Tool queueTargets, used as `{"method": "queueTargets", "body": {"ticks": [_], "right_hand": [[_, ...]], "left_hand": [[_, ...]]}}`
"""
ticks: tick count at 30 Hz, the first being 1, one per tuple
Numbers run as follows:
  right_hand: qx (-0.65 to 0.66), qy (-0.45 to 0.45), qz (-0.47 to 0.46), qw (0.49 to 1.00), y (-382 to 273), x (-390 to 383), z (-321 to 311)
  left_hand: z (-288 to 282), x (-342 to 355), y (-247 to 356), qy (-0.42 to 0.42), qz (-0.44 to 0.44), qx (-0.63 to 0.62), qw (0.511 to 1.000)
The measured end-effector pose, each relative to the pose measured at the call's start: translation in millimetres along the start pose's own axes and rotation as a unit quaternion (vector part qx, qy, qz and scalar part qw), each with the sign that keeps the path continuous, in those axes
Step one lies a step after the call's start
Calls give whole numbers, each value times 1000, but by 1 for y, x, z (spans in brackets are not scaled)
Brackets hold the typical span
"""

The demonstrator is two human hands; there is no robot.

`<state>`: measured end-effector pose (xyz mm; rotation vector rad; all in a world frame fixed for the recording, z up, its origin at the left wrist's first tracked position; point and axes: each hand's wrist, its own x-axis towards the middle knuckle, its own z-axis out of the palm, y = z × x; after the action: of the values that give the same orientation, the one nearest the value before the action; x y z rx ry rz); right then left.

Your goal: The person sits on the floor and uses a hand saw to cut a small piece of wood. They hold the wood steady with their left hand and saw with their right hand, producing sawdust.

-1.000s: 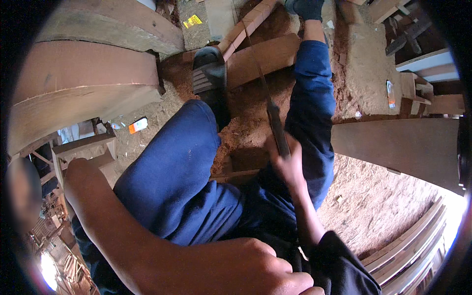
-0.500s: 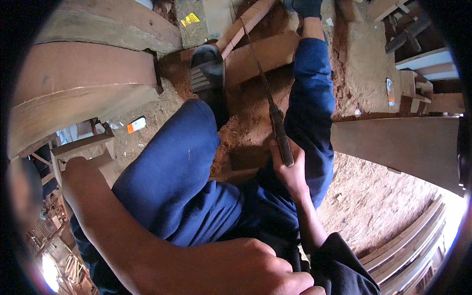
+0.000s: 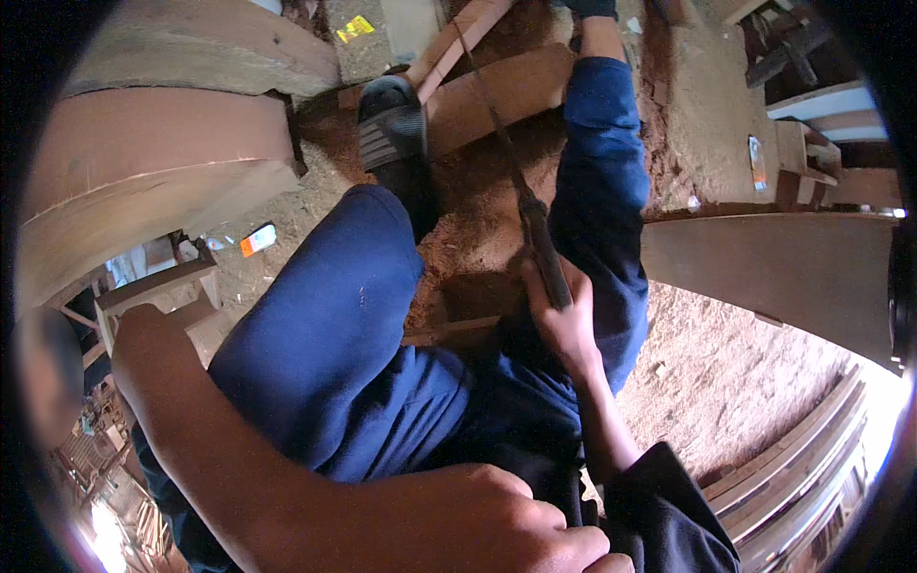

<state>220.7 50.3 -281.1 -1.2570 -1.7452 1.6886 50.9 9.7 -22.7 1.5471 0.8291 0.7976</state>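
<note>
My right hand (image 3: 565, 320) is wrapped round the dark handle of a long, thin-bladed tool (image 3: 511, 158). Its blade points away from me and shows nearly edge-on, so I cannot tell its exact kind. The far end of the blade passes beside a reddish wooden strip (image 3: 463, 43) crossed by lines. My left hand (image 3: 535, 530) is curled closed at the lower edge, close to me; its fingertips are hidden, and I cannot see what it holds, if anything. My left foot, in a dark slide sandal (image 3: 392, 124), is by the near end of the strip.
Thick timber beams (image 3: 162, 143) stand at the left. A wide board (image 3: 774, 277) lies at the right, with stacked planks (image 3: 793, 477) below. Under the strip is a wood block (image 3: 506, 95). Small packets (image 3: 258, 239) and a yellow wrapper (image 3: 355, 28) litter the dusty ground.
The surroundings have shifted slightly up and left in the view. My right hand and the tool sit a little farther forward in the picture. My left hand's grip looks the same.
</note>
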Motion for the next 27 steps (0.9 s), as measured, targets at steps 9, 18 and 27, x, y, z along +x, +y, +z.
{"method": "queueTargets", "body": {"ticks": [9,18,27], "right_hand": [[25,3,17,1000,-7,29,11],[12,-5,26,1000,-26,65,20],[-7,8,21,1000,4,31,9]], "left_hand": [[-6,3,3,-55,0,-4,998],[0,9,6,-39,20,-15,999],[-6,8,6,-53,6,-16,998]]}}
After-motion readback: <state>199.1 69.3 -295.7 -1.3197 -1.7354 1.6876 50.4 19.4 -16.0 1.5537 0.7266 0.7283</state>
